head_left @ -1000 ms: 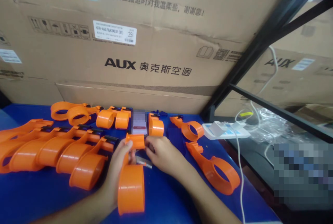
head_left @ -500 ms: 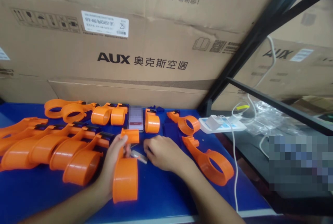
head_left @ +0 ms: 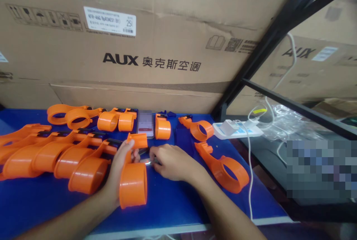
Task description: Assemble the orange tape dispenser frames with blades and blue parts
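Note:
My left hand (head_left: 120,165) is closed around the arm of an orange plastic ring holder (head_left: 133,186), a wide ring with a short clip-like head at its top. Just to the right, my right hand (head_left: 170,161) pinches a small flat silver metal tool (head_left: 147,162) close to the table. Its exact kind is hidden by the fingers. A thin dark piece (head_left: 143,151) lies between the two hands. Left of my left hand, several similar orange holders (head_left: 89,175) with dark inserts lie in an overlapping row.
More orange holders (head_left: 108,120) stand along the back, beside a phone (head_left: 145,125). Others (head_left: 234,175) lie at the right. A white power strip (head_left: 237,130) with a cable sits at the table's (head_left: 167,206) right edge. Behind rises a large carton (head_left: 156,39); a black frame (head_left: 267,35) stands right.
My right hand has moved slightly left and taken hold of the silver tool that lay on the table. The left hand keeps its grip on the orange holder.

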Demonstrator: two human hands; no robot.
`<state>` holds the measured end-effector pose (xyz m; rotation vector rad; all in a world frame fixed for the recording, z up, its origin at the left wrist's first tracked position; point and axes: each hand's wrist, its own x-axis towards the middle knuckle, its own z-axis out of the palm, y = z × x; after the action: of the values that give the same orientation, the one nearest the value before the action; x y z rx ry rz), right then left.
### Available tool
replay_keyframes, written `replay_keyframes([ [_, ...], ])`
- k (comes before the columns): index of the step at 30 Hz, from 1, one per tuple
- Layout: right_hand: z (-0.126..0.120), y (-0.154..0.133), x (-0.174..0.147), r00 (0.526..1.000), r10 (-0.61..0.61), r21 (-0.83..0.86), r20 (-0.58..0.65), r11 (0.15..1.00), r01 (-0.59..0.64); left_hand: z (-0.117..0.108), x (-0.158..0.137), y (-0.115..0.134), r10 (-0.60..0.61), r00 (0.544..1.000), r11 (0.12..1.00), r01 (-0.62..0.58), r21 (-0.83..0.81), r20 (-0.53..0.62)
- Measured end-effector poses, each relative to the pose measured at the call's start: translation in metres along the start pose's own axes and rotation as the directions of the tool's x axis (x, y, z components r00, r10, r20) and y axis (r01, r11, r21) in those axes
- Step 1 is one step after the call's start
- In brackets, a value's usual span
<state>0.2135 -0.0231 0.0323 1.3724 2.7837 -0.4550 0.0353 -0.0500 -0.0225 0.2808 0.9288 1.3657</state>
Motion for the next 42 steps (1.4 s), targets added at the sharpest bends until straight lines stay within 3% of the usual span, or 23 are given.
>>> replay_keyframes([
  [8, 0.0, 0.005, 0.0, 0.996, -0.055, -0.029, -0.067, 0.998, 0.053, -0.001, 0.001, 0.001, -0.05, 0.995, 0.997, 0.044, -0.07, -0.085],
  [24, -0.001, 0.01, 0.001, 0.998, -0.03, -0.024, -0.063, 0.999, 0.029, 0.009, -0.008, 0.006, -0.04, 0.999, 0.995, 0.038, -0.092, -0.019],
  [29, -0.004, 0.011, 0.001, 0.993, -0.027, -0.013, -0.115, 1.0, 0.026, 0.011, -0.009, 0.007, -0.091, 0.986, 0.987, 0.071, -0.143, -0.137],
  [36, -0.014, 0.015, 0.001, 0.97, -0.044, 0.169, -0.239, 0.982, 0.086, 0.009, -0.007, 0.006, -0.046, 0.994, 0.985, 0.028, -0.171, -0.102],
  [42, -0.012, 0.016, 0.006, 0.909, 0.117, 0.482, -0.4, 0.87, 0.101, 0.01, -0.009, 0.004, 0.031, 0.996, 0.978, -0.048, -0.205, -0.085],
])
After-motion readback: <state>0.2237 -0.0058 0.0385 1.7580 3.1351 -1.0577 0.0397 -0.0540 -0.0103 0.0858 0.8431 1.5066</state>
